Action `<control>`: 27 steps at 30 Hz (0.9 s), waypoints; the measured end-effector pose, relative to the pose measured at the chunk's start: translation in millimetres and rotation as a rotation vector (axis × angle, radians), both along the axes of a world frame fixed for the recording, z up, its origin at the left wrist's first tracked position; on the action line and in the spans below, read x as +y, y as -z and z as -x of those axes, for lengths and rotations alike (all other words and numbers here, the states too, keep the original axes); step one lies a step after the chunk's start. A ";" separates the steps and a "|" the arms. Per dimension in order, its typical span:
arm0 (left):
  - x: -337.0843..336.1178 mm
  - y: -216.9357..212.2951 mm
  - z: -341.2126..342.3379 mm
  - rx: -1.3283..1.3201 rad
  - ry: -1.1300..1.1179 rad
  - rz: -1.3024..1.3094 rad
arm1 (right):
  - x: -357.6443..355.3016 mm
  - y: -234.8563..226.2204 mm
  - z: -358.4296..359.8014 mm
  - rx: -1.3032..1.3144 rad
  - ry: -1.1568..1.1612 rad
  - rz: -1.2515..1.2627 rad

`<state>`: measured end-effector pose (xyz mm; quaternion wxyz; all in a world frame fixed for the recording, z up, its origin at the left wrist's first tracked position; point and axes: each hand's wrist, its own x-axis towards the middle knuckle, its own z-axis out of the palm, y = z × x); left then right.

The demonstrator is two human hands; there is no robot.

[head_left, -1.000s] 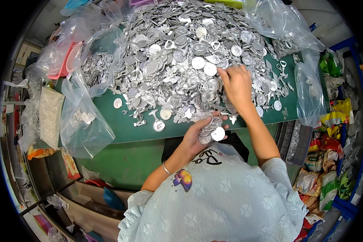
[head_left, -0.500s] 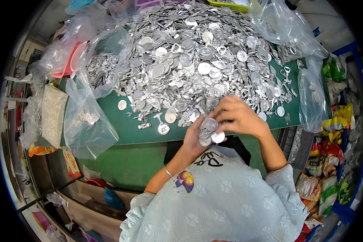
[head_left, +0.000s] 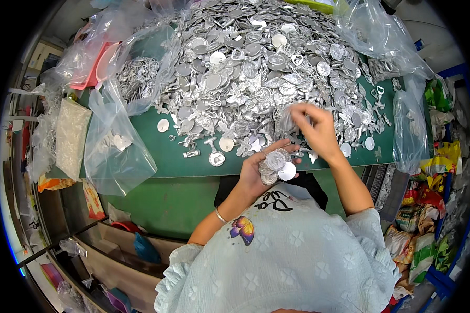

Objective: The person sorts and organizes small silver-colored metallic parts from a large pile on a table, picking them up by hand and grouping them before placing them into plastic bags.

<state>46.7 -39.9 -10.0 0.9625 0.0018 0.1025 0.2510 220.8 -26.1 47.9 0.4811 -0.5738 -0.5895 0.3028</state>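
In my left hand [head_left: 251,175], palm up with fingers curled, lie several round silver-grey medallions [head_left: 277,158]. One of them is a plain white disc [head_left: 286,171] with a small loop at its lower edge. Above and to the right, my right hand [head_left: 318,130] is over the near side of the pile [head_left: 235,78], its fingers bent together. A smeared grey shape is at its fingertips, too blurred to name. The heap is made of metal discs, crosses, bottle-opener-like pieces and linked parts.
The green table [head_left: 188,168] carries the heap. A clear plastic bag [head_left: 112,156] hangs over its front left edge, near a red tray [head_left: 93,68]. More plastic [head_left: 408,125] drapes at the right. Loose pieces, including a round-ended opener-like one [head_left: 216,158], lie near the front edge.
My right hand has left the medallions in my left hand and moved up and outward to the heap. My left hand stays near the table edge with the medallions.
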 end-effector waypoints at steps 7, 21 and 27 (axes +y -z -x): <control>-1.7 -3.9 1.0 0.140 -0.080 0.208 | -38.2 -5.8 27.1 -0.306 -0.190 -0.015; 11.2 -33.0 131.1 0.087 -0.689 0.084 | -42.7 13.2 35.9 -0.019 -0.186 0.060; 110.6 -62.1 232.9 0.620 -1.202 0.190 | -43.4 17.9 35.3 0.022 -0.166 0.143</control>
